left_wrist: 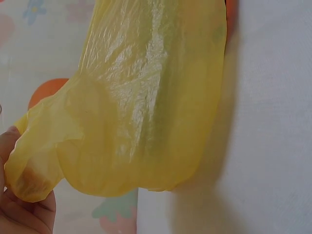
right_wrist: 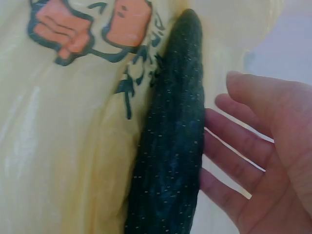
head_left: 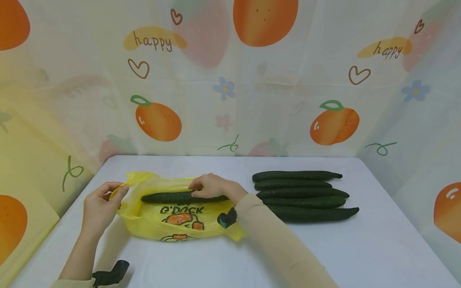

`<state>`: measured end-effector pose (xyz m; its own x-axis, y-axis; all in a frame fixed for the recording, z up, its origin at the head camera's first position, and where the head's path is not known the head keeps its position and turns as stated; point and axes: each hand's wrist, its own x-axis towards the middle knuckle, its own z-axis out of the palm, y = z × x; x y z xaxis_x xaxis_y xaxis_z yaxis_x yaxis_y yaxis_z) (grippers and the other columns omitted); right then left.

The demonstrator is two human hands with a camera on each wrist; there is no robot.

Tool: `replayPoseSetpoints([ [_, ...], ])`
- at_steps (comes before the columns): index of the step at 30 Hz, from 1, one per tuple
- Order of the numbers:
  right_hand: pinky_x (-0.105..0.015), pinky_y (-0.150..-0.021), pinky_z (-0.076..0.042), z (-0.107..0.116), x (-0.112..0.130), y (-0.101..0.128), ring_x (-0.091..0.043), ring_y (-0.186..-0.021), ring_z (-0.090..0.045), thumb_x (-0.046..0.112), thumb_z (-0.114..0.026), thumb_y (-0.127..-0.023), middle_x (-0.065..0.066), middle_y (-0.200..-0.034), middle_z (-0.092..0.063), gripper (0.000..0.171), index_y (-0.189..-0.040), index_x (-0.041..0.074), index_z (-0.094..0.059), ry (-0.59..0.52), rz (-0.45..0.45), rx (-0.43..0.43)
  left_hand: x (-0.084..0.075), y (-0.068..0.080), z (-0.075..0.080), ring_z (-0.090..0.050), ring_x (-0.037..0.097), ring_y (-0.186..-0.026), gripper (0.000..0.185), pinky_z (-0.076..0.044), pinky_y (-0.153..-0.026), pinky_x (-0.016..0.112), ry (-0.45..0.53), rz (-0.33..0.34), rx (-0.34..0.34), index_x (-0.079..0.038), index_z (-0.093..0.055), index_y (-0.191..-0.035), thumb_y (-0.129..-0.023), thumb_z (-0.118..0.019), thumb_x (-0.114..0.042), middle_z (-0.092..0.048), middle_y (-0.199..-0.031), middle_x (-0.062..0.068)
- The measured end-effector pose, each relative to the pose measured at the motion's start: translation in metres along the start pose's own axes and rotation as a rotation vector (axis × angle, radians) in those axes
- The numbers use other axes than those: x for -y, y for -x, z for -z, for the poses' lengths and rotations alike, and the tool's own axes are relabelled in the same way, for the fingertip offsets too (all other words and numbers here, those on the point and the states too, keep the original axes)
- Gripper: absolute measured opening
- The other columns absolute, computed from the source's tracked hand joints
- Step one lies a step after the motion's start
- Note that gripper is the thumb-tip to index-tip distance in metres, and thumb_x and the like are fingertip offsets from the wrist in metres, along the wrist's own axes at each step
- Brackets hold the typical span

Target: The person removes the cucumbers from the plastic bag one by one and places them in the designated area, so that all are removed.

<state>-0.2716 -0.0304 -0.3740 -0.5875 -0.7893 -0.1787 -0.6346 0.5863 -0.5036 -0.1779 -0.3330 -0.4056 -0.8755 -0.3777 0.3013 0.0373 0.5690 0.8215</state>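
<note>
A yellow plastic bag (head_left: 151,228) with printed cartoon figures lies spread on the table. One dark green cucumber (head_left: 162,197) rests along it, beside the lettering, with the film rising around its left end. My left hand (head_left: 104,202) pinches a gathered corner of the bag at its left end, lifted off the table. In the left wrist view, thumb and fingers (left_wrist: 9,141) hold that thin film. My right hand (head_left: 212,186) reaches over the cucumber. The right wrist view shows its fingertips (right_wrist: 209,117) against the cucumber's side, fingers loosely extended and the thumb apart from it.
Several more cucumbers (head_left: 306,202) lie side by side in a stack of rows on the right of the white table (head_left: 378,248). A fruit-printed cloth (head_left: 245,92) hangs behind the table and along both sides.
</note>
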Motion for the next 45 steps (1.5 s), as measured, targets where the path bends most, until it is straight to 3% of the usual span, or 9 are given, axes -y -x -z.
replayPoseSetpoints([
  [2,-0.020,-0.089,-0.045,0.002,0.001,-0.002,-0.011,-0.110,-0.056,0.028,-0.052,-0.094,0.002,-0.122,-0.059,0.035,-0.126,0.015,-0.055,-0.018,-0.020,0.016,0.009,-0.003,-0.002,-0.051,0.004,-0.051,0.025,-0.039,-0.035,0.029,0.025,-0.010,-0.011,-0.012,-0.067,-0.094,-0.081,-0.070,-0.032,-0.061,-0.072,-0.009],
  [8,-0.019,-0.088,-0.045,-0.003,-0.002,-0.005,-0.012,-0.109,-0.056,0.030,-0.053,-0.094,0.001,-0.123,-0.058,0.036,-0.126,0.015,-0.055,-0.024,-0.045,0.016,-0.012,0.006,0.000,-0.050,0.005,-0.049,0.019,-0.041,-0.039,0.018,0.075,-0.024,-0.012,-0.010,-0.067,-0.091,-0.082,-0.070,-0.026,-0.061,-0.070,-0.010],
  [14,-0.021,-0.092,-0.043,-0.013,-0.005,-0.009,-0.012,-0.114,-0.053,0.032,-0.053,-0.093,0.002,-0.127,-0.055,0.037,-0.127,0.016,-0.054,-0.028,-0.064,-0.009,-0.027,0.012,0.001,-0.048,0.005,-0.048,0.019,-0.039,-0.036,0.024,0.038,-0.031,-0.037,-0.009,-0.066,-0.089,-0.082,-0.070,-0.027,-0.059,-0.068,-0.012],
  [17,-0.022,-0.095,-0.042,-0.017,-0.006,-0.012,-0.013,-0.117,-0.051,0.032,-0.053,-0.094,0.002,-0.129,-0.054,0.038,-0.128,0.016,-0.053,-0.022,-0.065,-0.012,-0.031,0.014,0.001,-0.047,0.005,-0.047,0.017,-0.038,-0.036,0.020,0.064,-0.041,-0.039,-0.009,-0.066,-0.088,-0.082,-0.070,-0.024,-0.059,-0.067,-0.011],
  [22,-0.022,-0.097,-0.040,-0.022,-0.006,-0.016,-0.013,-0.117,-0.051,0.032,-0.054,-0.093,0.001,-0.128,-0.055,0.038,-0.127,0.015,-0.054,0.040,-0.043,-0.034,-0.034,0.015,0.001,-0.048,0.004,-0.049,0.020,-0.038,-0.037,0.022,0.016,-0.037,-0.042,-0.009,-0.065,-0.089,-0.083,-0.069,-0.027,-0.058,-0.067,-0.014],
  [33,-0.026,-0.093,-0.042,-0.025,0.001,-0.016,-0.015,-0.111,-0.052,0.037,-0.059,-0.089,0.001,-0.123,-0.055,0.043,-0.127,0.019,-0.054,0.188,-0.091,-0.060,-0.034,0.015,0.003,-0.049,0.003,-0.051,0.020,-0.039,-0.038,0.019,0.019,0.012,-0.012,-0.008,-0.065,-0.091,-0.083,-0.068,-0.027,-0.057,-0.068,-0.016],
  [38,-0.026,-0.088,-0.043,-0.026,0.003,-0.014,-0.014,-0.103,-0.052,0.036,-0.059,-0.089,-0.001,-0.119,-0.054,0.042,-0.128,0.019,-0.053,0.199,-0.102,-0.069,-0.020,0.010,0.003,-0.051,0.004,-0.051,0.024,-0.038,-0.035,0.030,0.014,0.025,-0.006,-0.010,-0.066,-0.092,-0.082,-0.069,-0.032,-0.059,-0.071,-0.013],
  [42,-0.027,-0.092,-0.042,-0.026,0.003,-0.013,-0.015,-0.107,-0.052,0.034,-0.057,-0.091,-0.001,-0.122,-0.054,0.042,-0.129,0.017,-0.051,0.201,-0.087,-0.066,-0.010,0.006,0.002,-0.050,0.005,-0.049,0.023,-0.036,-0.034,0.034,0.048,0.016,-0.006,-0.010,-0.066,-0.091,-0.080,-0.071,-0.030,-0.060,-0.070,-0.010],
  [45,-0.027,-0.095,-0.042,-0.025,0.003,-0.013,-0.015,-0.112,-0.052,0.032,-0.055,-0.092,-0.001,-0.125,-0.054,0.042,-0.130,0.016,-0.049,0.176,-0.067,-0.062,-0.016,0.008,0.005,-0.051,0.005,-0.050,0.022,-0.038,-0.036,0.026,0.052,-0.009,-0.017,-0.010,-0.067,-0.090,-0.081,-0.071,-0.028,-0.061,-0.071,-0.009],
])
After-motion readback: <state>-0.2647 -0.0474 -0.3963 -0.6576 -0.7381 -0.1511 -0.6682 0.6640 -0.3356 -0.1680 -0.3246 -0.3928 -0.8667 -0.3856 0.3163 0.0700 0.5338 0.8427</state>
